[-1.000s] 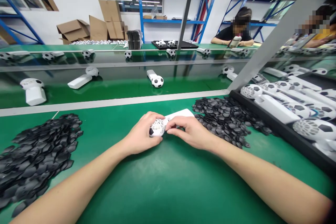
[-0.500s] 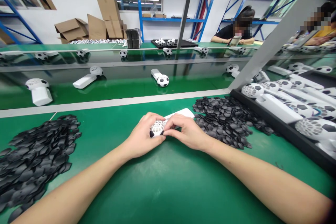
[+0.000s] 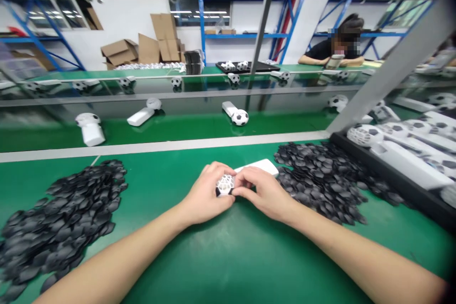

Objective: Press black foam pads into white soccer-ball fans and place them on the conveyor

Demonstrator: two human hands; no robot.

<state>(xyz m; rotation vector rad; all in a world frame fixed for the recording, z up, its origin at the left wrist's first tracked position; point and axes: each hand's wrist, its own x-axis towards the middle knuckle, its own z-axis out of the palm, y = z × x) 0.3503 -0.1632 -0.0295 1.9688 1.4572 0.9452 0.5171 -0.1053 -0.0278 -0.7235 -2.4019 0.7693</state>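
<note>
A white handheld fan with a soccer-ball head (image 3: 225,184) rests low over the green bench in front of me. Its openwork grille faces up, and black patches show along the near side. My left hand (image 3: 209,194) is wrapped round the ball's left side, thumb along the front. With thumb and index finger pinched at the ball's right edge, my right hand (image 3: 261,193) presses a small black piece (image 3: 233,192) there, mostly hidden by the fingertips. The white handle (image 3: 265,167) reaches out to the right behind my right hand.
Piles of black pieces lie left (image 3: 71,218) and right (image 3: 317,175). A black tray (image 3: 395,180) of white fans stands at far right. Beyond the bench's pale edge strip (image 3: 171,145), more fans (image 3: 239,117) lie on a green surface. A slanted post (image 3: 377,66) rises at right; a person sits beyond.
The view has tilted and turned, so everything sits lower and further right. Both hands keep nearly the same hold on the fan, with the right fingertips still at the ball's edge.
</note>
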